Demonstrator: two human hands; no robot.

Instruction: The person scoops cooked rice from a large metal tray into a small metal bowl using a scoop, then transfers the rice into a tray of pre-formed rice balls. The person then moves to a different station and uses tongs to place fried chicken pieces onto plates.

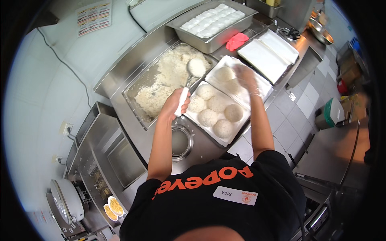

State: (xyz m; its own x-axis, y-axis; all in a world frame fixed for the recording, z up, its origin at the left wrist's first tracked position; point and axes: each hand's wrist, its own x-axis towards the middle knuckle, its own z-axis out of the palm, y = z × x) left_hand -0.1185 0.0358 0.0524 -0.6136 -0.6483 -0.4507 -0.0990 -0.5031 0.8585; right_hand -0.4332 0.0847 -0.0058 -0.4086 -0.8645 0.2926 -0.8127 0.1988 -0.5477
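Observation:
My left hand [178,104] grips the white handle of a metal scoop [182,101]. The scoop's bowl, full of white rice [197,67], is over a steel pan [144,82] of loose cooked rice. My right hand [245,76], blurred and in a clear plastic glove, is over a paper-lined tray [264,86] at two rice mounds [224,73]; whether it holds anything cannot be told. Nearer me, another paper-lined tray [245,119] bears several round rice mounds [216,104]. A round metal container [190,144] with cloudy liquid stands below my left hand.
A deep steel pan [208,43] of white wrapped portions stands at the back. Beside it lie a red cloth [237,41] and a tray with white paper sheets [265,55]. Scissors [294,34] are farther right. A bin with a green liner [328,113] stands on the tiled floor.

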